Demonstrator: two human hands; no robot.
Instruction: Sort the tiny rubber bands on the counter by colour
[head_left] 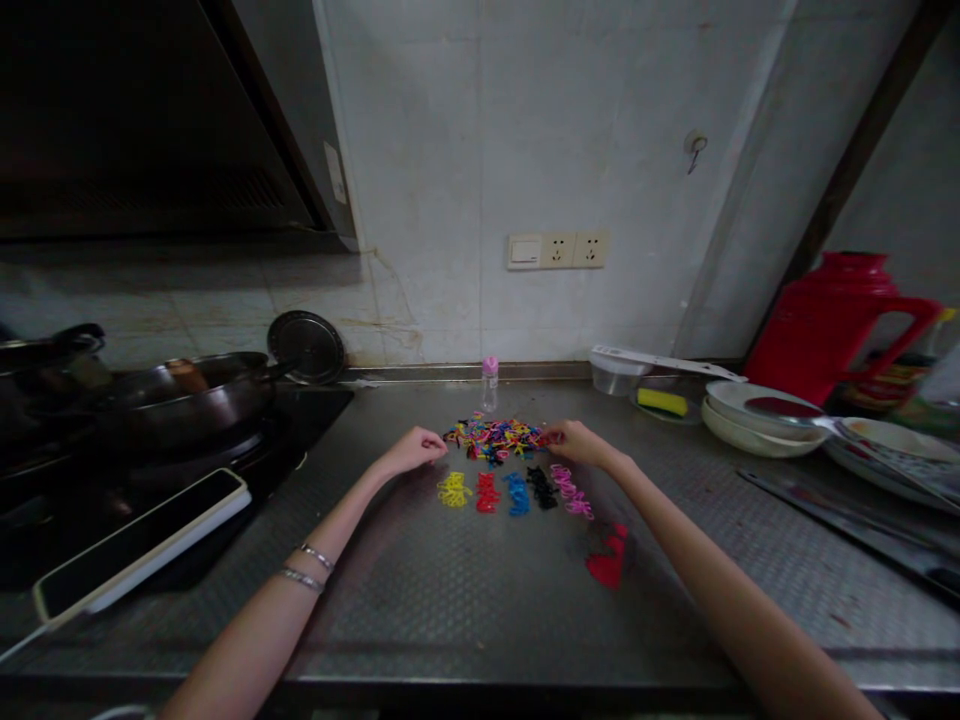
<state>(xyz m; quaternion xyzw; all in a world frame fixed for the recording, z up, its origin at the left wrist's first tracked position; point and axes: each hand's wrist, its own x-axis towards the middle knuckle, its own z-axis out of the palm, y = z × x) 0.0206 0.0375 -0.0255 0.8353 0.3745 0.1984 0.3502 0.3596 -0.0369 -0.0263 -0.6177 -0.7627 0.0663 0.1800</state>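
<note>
A mixed pile of small colourful rubber bands [496, 438] lies on the metal counter. Below it is a row of sorted heaps: yellow bands [454, 490], red bands [487, 492], blue bands [517, 494], black bands [541, 487] and pink bands [571, 492]. My left hand [418, 449] is at the pile's left edge, its fingers pinched together; whatever they hold is too small to tell. At the right edge of the pile, my right hand [579, 442] has its fingertips curled together against the bands, and what is between them is hidden.
Behind the pile stands a clear bottle with a pink cap [490, 385]. A red piece [609, 558] lies by my right forearm. Bowls [757, 425], a yellow sponge [661, 403], a knife [847, 525] and a red thermos [832, 325] are rightward; a phone [142, 545] and pan [199, 400] leftward.
</note>
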